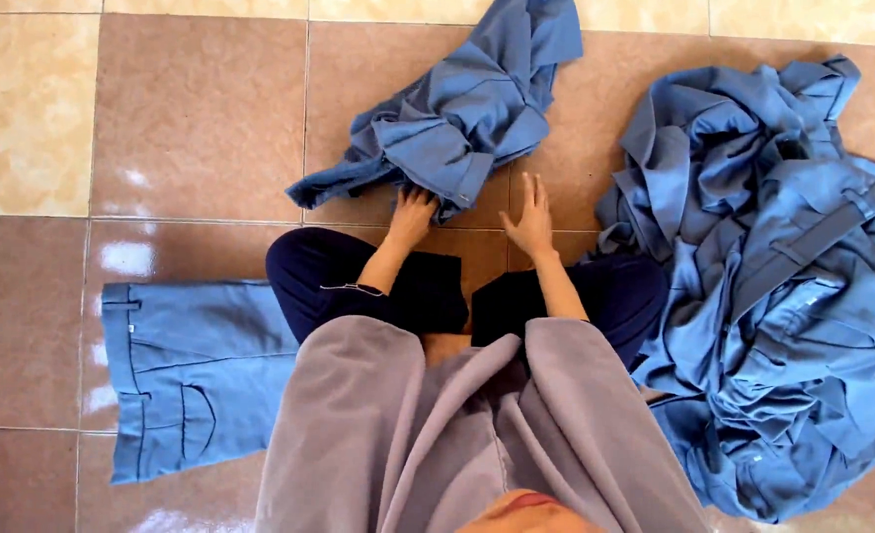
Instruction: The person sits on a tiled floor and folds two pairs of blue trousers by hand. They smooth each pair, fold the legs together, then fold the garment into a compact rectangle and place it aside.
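Head view is showing a person sitting cross-legged on a tiled floor, looking down over a grey shawl and dark trousers. Left hand is reaching forward and touching the near edge of a crumpled blue garment that is lying on the floor just beyond the knees; its fingers are curling together onto the cloth, though whether they are actually pinching it cannot be told. Right hand is hovering just to the right of that garment's near edge, its fingers spread apart and straight, holding nothing. Both hands are sitting close to each other, slightly apart. On the far right, a large heap of blue clothes is lying bunched up, reaching from the far side down past the person's right knee. On the near left, a pair of blue trousers is lying flat on the tiles, partly tucked under the left knee.
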